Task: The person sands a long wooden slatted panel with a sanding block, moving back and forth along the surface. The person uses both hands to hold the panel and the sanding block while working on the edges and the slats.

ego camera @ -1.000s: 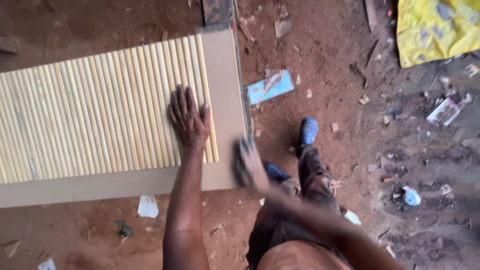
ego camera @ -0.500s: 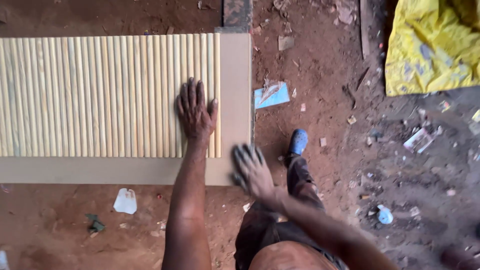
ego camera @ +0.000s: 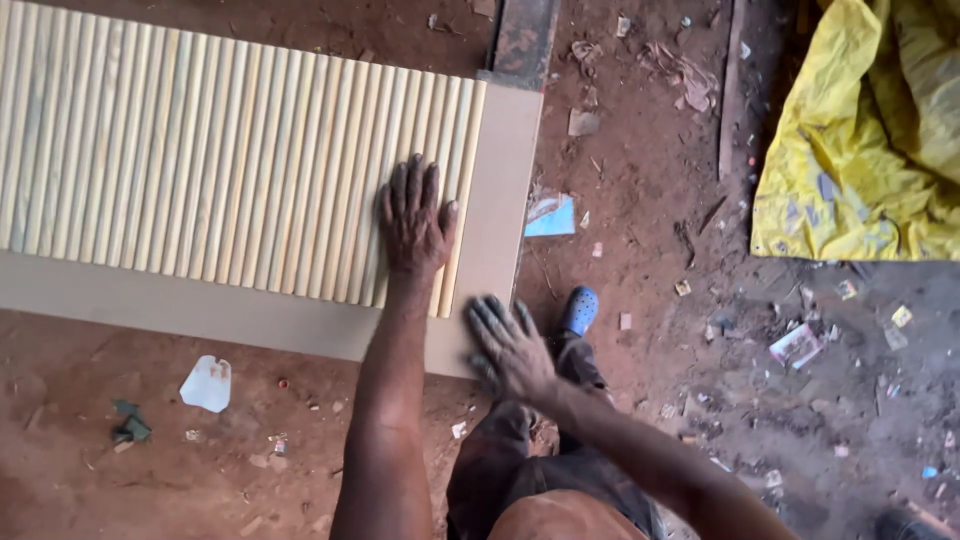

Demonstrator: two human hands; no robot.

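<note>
Pressing down on the last slats seems to be the job here. The left hand (ego camera: pixel 415 222) lies flat on the pale ribbed slats (ego camera: pixel 220 165), fingers (ego camera: pixel 408 185) spread wide and holding nothing, close to the right end of the row. The right hand (ego camera: pixel 508 345) hangs open over the near corner of the board (ego camera: pixel 505 170), its fingers loose and empty; whether it touches the edge I cannot tell. The board lies on the red dirt floor (ego camera: pixel 640 200), with a bare strip beside the last slat. To do this well, I would keep the palm flat and the weight even, so no slat lifts or skews out of line, and steady the corner. A blue shoe (ego camera: pixel 579 310) stands just beside that corner.
</note>
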